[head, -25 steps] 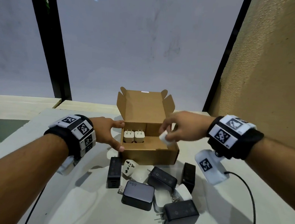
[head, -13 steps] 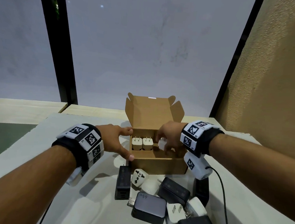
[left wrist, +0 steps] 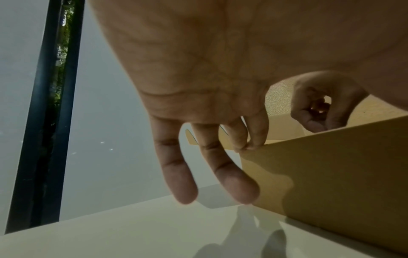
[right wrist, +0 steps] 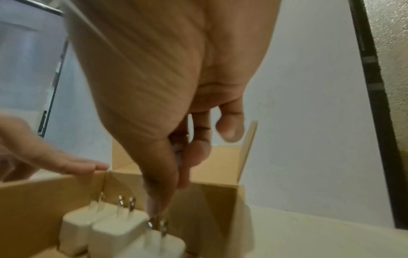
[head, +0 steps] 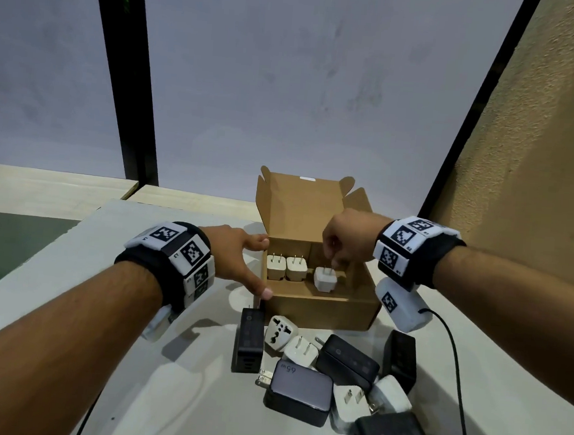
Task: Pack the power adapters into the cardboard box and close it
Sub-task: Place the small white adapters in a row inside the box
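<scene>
On the pale worktop (head: 134, 394) stands the cardboard box (head: 323, 311), lid flap upright at its far side. Against the box's left wall the left hand (head: 238, 256) lies with fingers straight and spread, fingertips (left wrist: 253, 146) touching the top edge of the wall and the thumb near the front left corner; it holds nothing. Over the box's middle the right hand (head: 346, 237) reaches down, thumb and fingers pinched on the prongs of a white adapter (head: 325, 279) that sits tilted inside the box. Beside that adapter, toward the left wall, two more white adapters (head: 286, 268) stand side by side, touching, prongs up. Just in front of the box lies a loose pile of adapters (head: 328, 368) on the worktop, black and white ones mixed, some overlapping. Right of the box a black cable (head: 455, 368) trails across the worktop.
</scene>
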`<state>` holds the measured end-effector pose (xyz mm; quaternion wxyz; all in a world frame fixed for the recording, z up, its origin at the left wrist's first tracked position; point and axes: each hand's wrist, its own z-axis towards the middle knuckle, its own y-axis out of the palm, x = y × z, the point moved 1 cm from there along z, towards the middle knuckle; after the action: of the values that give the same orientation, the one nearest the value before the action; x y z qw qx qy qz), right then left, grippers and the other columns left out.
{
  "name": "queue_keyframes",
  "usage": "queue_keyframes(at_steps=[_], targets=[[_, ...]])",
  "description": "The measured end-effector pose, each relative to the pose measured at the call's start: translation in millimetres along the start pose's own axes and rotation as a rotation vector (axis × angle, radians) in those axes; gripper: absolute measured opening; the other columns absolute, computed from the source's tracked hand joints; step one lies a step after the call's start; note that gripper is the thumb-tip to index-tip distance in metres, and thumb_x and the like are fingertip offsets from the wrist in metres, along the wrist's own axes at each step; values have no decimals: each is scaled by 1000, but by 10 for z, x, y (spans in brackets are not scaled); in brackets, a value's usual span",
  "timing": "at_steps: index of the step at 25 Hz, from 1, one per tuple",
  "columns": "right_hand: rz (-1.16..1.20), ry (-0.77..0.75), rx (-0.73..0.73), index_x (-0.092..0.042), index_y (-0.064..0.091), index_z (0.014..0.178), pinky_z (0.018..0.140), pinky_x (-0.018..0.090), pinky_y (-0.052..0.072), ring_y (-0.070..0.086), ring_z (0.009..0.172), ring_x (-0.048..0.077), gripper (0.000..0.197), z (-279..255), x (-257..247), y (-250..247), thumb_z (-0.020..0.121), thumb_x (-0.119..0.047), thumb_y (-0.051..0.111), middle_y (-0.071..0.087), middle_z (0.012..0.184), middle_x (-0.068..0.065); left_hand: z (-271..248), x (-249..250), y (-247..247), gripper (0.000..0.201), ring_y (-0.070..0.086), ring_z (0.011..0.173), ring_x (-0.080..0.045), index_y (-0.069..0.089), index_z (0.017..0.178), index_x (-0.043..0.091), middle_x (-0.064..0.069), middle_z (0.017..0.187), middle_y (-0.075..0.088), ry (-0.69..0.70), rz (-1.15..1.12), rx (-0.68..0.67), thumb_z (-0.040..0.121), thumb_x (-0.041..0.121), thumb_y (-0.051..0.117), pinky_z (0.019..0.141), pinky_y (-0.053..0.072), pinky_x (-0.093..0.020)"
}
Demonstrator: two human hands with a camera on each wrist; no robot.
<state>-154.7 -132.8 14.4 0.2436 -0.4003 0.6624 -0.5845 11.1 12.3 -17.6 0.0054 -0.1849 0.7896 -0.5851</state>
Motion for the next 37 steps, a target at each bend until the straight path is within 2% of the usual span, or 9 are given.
queue_keyframes(at_steps=[4, 8, 13, 18, 23, 26, 29, 33, 37], targets=[[-31, -104, -98, -21, 70, 108, 77, 23, 49, 57, 88, 11, 25, -46, -52, 188, 83, -25, 73, 67, 101, -4, -40, 23, -19, 107, 30, 142, -18, 21, 148, 39, 21, 156, 17, -5, 7, 1, 58, 72, 69, 114, 23, -40], [-74, -108, -102, -17, 72, 111, 76, 23, 47, 55, 84, 12, 25, -13, -96, 225, 88, -25, 68, 71, 107, 0, -49, 71, -39, 106, 30, 141, -18, 20, 148, 39, 19, 157, 18, -19, 35, 3, 60, 72, 67, 113, 24, -40], [-63, -112, -99, -21, 61, 130, 94, 32, 51, 62, 106, 19, 44, 12, -68, 178, 86, -22, 70, 68, 117, -1, -53, 55, -31, 109, 31, 141, -17, 19, 149, 39, 23, 156, 15, -13, 50, -7, 58, 76, 65, 113, 25, -40], [-80, -35, -70, -22, 70, 118, 91, 33, 55, 66, 98, 18, 31, 27, 94, 180, 87, -21, 70, 72, 110, -2, -38, 41, -25, 110, 32, 140, -18, 18, 148, 40, 21, 156, 18, -19, 47, -6, 56, 77, 65, 113, 27, -40], [-114, -60, -158, -24, 63, 129, 92, 30, 48, 63, 106, 18, 39, 41, 71, 304, 91, -24, 64, 69, 118, -4, -19, 47, -22, 108, 30, 141, -19, 18, 148, 40, 19, 157, 17, -18, 41, -7, 57, 75, 66, 114, 23, -41], [-125, -43, -173, -22, 63, 129, 88, 29, 50, 63, 101, 18, 40, 17, 64, 275, 89, -27, 65, 69, 115, -2, -10, 36, -24, 109, 30, 141, -18, 19, 148, 40, 19, 157, 18, -21, 48, -5, 57, 75, 66, 114, 23, -40], [-99, -29, -78, -20, 68, 122, 83, 27, 52, 64, 93, 16, 34, -96, 17, 160, 89, -29, 66, 71, 109, -2, -14, 23, -12, 109, 31, 141, -19, 20, 148, 41, 19, 156, 20, -28, 53, 0, 55, 77, 65, 113, 25, -40], [130, -131, 61, -21, 74, 103, 85, 31, 56, 65, 88, 12, 20, -479, -210, 59, 89, -33, 65, 72, 96, -6, -3, 44, -14, 110, 29, 142, -19, 20, 148, 40, 19, 157, 18, -47, 61, 0, 55, 77, 66, 114, 22, -41], [232, -226, -39, -23, 73, 100, 83, 30, 55, 65, 88, 10, 24, -887, -502, 190, 88, -42, 64, 72, 94, -7, -29, 70, -22, 109, 28, 142, -18, 21, 148, 39, 19, 157, 18, -46, 64, 12, 56, 75, 67, 114, 21, -39]])
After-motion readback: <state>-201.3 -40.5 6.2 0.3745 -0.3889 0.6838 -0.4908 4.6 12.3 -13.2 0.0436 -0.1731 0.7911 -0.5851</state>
